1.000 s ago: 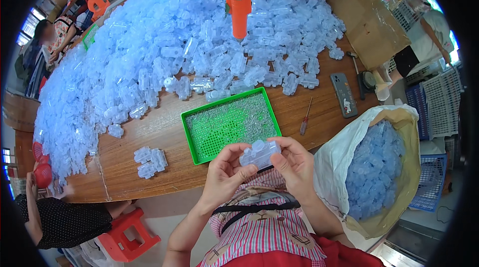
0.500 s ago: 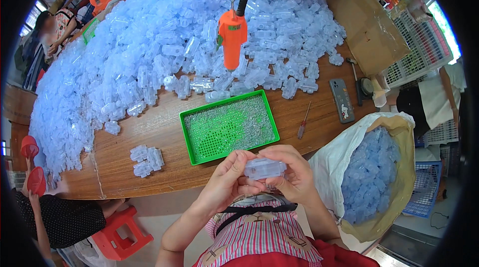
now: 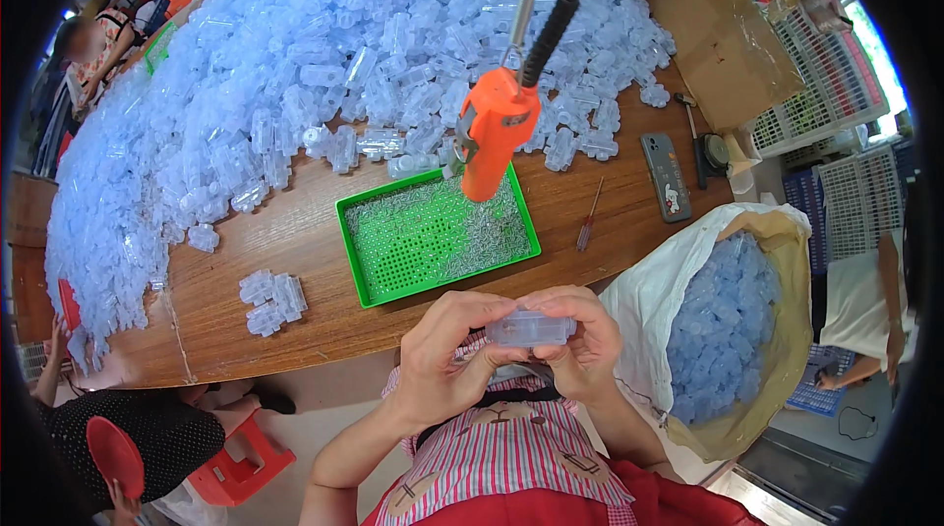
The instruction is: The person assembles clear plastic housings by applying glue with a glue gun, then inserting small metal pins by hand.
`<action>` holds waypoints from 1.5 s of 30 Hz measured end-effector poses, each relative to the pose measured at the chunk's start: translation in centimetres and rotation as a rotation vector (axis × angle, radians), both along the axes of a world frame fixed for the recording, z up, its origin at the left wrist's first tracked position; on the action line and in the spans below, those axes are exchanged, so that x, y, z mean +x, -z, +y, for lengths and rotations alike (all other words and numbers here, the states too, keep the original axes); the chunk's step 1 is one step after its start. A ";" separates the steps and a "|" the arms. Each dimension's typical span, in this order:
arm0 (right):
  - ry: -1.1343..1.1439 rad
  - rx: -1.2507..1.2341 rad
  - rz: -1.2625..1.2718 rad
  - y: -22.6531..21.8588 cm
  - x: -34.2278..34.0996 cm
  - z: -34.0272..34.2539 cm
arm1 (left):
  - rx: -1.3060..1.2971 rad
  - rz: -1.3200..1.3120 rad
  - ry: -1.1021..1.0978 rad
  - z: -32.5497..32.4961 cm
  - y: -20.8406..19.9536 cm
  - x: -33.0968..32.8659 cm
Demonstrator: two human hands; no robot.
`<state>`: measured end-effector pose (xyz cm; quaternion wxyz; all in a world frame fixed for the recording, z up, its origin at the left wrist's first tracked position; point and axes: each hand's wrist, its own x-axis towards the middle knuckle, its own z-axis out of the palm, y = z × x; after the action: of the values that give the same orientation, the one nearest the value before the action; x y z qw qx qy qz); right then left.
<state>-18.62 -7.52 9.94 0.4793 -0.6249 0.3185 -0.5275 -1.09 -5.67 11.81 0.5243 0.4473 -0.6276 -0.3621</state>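
The underside of the clear plastic piece (image 3: 530, 328) is covered by the fingers (image 3: 472, 315); screws in the green tray (image 3: 369, 280) (beyond them) are too small to tell.

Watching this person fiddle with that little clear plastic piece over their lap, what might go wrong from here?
1. Both hands, left hand and right hand, hold the clear plastic piece off the table edge; if it slips, it likely lands in the lap or on the floor.
2. The hanging orange tool dangles over the green tray; a reaching arm might bump it.
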 end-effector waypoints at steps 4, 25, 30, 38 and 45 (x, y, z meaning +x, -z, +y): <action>0.024 -0.029 0.048 0.0 -0.3 0.0 | 0.046 0.002 0.017 0.2 0.2 -0.1; 0.010 0.118 0.267 -1.8 -0.7 -0.4 | 0.631 0.986 0.315 -0.9 1.4 -0.4; 0.133 0.149 0.266 -1.4 -2.1 -0.1 | 0.584 0.896 0.319 -1.7 1.4 -1.2; 0.109 0.280 0.205 -3.5 -4.9 1.2 | 0.474 0.701 0.354 -2.7 2.0 -4.3; 0.446 0.254 0.728 -6.8 -10.4 2.5 | 0.506 0.237 0.422 -3.5 -0.9 -7.6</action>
<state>-28.99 -5.06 16.76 0.2835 -0.6222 0.6556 -0.3204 -8.70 -9.17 12.74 0.3797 0.3783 -0.5313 -0.6560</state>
